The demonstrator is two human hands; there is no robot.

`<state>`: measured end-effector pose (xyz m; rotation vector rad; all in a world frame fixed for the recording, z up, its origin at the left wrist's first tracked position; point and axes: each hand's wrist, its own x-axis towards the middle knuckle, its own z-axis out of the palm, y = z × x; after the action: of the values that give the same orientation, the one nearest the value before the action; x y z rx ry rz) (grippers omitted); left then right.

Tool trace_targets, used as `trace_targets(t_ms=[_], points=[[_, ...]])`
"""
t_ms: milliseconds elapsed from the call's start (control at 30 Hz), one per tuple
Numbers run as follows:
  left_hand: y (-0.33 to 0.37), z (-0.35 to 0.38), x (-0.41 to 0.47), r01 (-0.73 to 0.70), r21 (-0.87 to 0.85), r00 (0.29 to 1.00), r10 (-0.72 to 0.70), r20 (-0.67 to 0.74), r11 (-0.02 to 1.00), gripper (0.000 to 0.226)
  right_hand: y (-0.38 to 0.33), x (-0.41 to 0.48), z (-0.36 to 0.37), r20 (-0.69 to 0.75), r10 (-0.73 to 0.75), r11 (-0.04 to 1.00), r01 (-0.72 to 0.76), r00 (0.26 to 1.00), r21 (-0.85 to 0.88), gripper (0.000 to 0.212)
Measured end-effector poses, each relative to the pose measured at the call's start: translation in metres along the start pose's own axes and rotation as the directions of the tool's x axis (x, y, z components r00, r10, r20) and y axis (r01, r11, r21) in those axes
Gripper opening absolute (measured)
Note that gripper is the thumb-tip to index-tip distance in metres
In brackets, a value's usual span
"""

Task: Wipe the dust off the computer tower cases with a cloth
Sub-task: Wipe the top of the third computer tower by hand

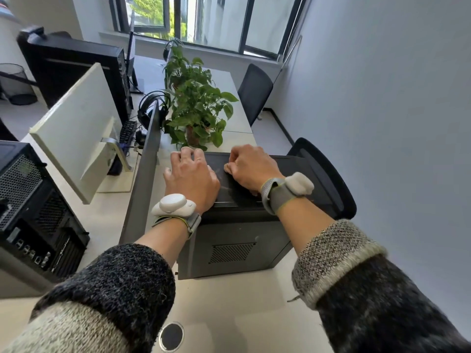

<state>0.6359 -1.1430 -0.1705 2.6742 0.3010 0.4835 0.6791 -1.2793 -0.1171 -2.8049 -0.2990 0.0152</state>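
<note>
Left grip (190, 175) spread flat, right grip (248, 168) curled (cloth hidden, if any) atop a streaked tower (237, 240) on the bench (229, 301); wiping seems underway, another tower (33, 207) apparently waits.

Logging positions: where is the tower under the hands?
Head view, centre: the tower stands on the desk right of the grey divider, potted plant just behind it.

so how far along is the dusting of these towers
Early. Faint streaks on top of the near tower suggest some wiping is done. In hand: the left hand rests spread there while the curled right hand presses what seems a cloth on it. Left: its sides, plus the left tower and the far tower, neither being touched.
</note>
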Motion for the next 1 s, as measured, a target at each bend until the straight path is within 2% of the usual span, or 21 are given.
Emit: trace_targets(t_ms=[100,233,367,467,700,867,1000], points=[[-0.001,-0.001,-0.002,0.003,-0.003,1.0,-0.003,-0.002,1.0,0.035,0.001,-0.001,0.004,0.015,-0.013,1.0,0.013,1.0,0.009,0.013],[-0.002,-0.001,0.0,0.0,-0.01,1.0,0.0,0.008,1.0,0.036,0.01,-0.037,-0.003,0.089,-0.071,0.989,0.059,0.993,0.137,0.012],[-0.002,0.0,0.0,-0.008,-0.014,1.0,0.008,0.004,1.0,0.035,0.018,-0.08,-0.004,0.141,-0.148,0.981,0.128,0.979,0.143,0.013],[-0.001,0.0,0.0,-0.006,-0.016,1.0,0.006,0.005,1.0,0.034,0.019,-0.075,-0.003,0.152,-0.118,0.989,0.103,0.981,0.107,0.014],[-0.003,-0.001,-0.001,-0.001,-0.012,1.0,0.001,0.008,1.0,0.033,-0.001,-0.055,0.007,-0.005,-0.062,0.998,0.062,0.998,0.005,0.012],[-0.002,-0.001,-0.002,-0.022,-0.044,1.0,0.021,-0.012,0.999,0.032,0.014,-0.087,0.004,0.085,-0.104,0.974,0.084,0.991,0.212,0.011],[-0.004,0.0,0.001,-0.013,-0.108,0.998,0.007,-0.059,0.994,0.029,0.011,-0.081,0.001,0.123,-0.096,0.98,0.073,0.988,0.186,0.01]])
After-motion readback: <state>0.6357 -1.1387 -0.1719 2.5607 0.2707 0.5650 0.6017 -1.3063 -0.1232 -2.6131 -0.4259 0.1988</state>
